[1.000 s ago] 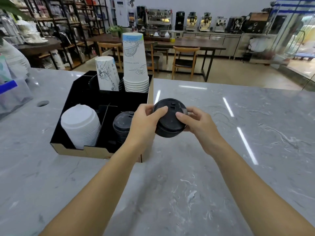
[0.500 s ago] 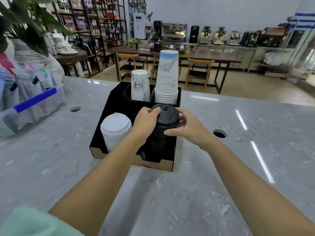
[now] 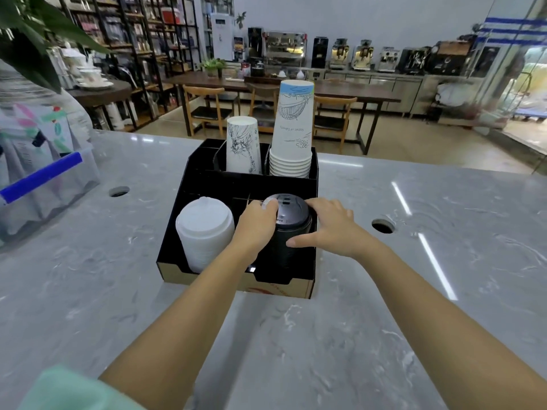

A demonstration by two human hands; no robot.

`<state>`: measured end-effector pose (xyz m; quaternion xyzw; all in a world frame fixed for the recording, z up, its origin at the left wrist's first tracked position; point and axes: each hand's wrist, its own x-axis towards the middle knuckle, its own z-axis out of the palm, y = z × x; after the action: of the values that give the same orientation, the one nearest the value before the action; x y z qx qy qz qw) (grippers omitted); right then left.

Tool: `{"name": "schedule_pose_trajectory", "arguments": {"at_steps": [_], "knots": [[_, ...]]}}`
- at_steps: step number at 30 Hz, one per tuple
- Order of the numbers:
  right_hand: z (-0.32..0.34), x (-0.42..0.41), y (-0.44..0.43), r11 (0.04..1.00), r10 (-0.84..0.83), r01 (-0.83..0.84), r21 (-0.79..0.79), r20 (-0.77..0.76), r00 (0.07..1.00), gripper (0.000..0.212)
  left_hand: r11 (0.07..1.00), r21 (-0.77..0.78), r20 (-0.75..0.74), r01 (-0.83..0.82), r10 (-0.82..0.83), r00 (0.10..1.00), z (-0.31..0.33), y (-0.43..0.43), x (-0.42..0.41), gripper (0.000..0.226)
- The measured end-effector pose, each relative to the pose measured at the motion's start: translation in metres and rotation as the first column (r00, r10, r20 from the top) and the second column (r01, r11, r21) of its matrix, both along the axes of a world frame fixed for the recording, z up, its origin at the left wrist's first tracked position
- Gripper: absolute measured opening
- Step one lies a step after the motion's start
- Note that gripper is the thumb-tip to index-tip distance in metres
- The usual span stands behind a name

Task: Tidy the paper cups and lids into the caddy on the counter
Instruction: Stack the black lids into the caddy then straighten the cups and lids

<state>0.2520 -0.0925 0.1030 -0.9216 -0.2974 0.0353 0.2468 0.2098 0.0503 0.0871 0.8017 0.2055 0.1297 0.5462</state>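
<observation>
Black lids (image 3: 291,223) stacked in front right compartment of caddy (image 3: 174,208), on grey marble surface (image 3: 296,344). Stack gripped from both sides: left hand (image 3: 257,225) closed around left edge, thumb on top lid; right hand (image 3: 331,229) curled around right side, fingers over far rim, thumb low on stack. White lids (image 3: 204,229) stacked in front left compartment. Two stacks of paper cups (image 3: 293,134) held upside down in back compartments. Clear bin (image 3: 44,179) seen at far left.

A clear bin (image 3: 59,184) with a blue handle sits at the counter's left. Behind stand wooden chairs (image 3: 207,109), a dark table (image 3: 340,93) and coffee machines (image 3: 364,56)
</observation>
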Motion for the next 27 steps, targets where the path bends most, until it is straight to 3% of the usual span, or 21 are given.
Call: {"name": "schedule_pose_trajectory", "arguments": {"at_steps": [5,9,17,27], "knots": [[0.004,0.000,0.004,0.993,-0.006,0.015,-0.119,0.075,0.997,0.078,0.996,-0.084,0.039,0.007,-0.004,0.999,-0.005,0.000,-0.001,0.022],[0.004,0.001,0.001,0.976,-0.004,0.033,-0.214,0.136,0.991,0.082,0.999,-0.052,0.189,0.007,0.003,0.982,-0.006,-0.005,-0.007,0.034],[0.002,0.001,0.001,0.970,-0.008,0.035,-0.241,0.108,0.994,0.079,0.995,0.072,0.183,0.071,-0.083,0.980,-0.008,-0.005,-0.009,0.034],[0.001,0.000,0.003,0.983,0.003,0.006,-0.181,0.049,0.999,0.083,0.996,-0.041,0.185,0.084,-0.075,0.980,-0.008,-0.004,-0.012,0.031]]}}
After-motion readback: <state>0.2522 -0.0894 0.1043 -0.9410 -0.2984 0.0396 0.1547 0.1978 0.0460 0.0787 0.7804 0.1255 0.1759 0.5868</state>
